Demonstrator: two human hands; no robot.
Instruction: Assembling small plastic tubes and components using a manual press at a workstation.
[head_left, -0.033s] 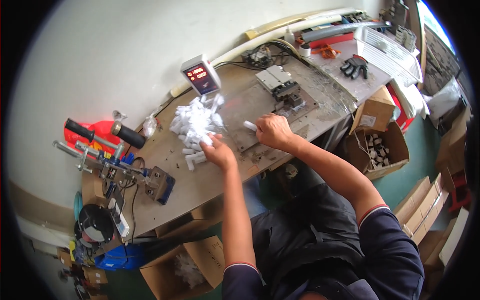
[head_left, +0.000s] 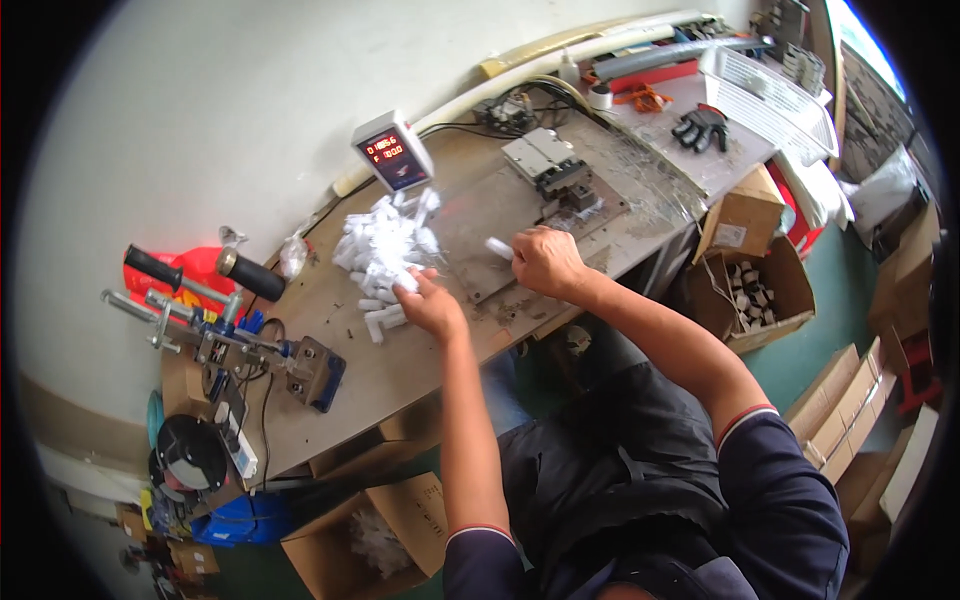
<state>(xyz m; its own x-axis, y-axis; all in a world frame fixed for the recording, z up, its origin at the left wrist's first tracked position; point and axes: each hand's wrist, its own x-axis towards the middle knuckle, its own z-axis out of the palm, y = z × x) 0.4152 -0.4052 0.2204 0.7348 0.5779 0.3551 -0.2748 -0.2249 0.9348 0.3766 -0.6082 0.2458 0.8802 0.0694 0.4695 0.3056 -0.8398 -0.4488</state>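
A heap of short white plastic tube pieces [head_left: 385, 235] lies on the metal-topped workbench [head_left: 320, 265]. At the heap's near right edge is my left hand [head_left: 435, 303], its thumb and fingers closed on a white piece whose far end merges with the heap. To the right, my right hand [head_left: 548, 260] is a fist around a white tube [head_left: 499, 247], and one end sticks out to the left. Beyond my right hand, a small metal fixture [head_left: 570, 190] with a pale block stands on a flat plate.
A counter box with a lit red display [head_left: 395, 155] stands behind the heap. At the left is a lever toggle press [head_left: 235, 310]. A black glove [head_left: 702, 128] and a white basket [head_left: 770, 95] lie at the far right. Below the bench stand open cardboard boxes [head_left: 755, 290].
The whole view has shifted slightly. Both hands keep their grips and places by the heap and the fixture.
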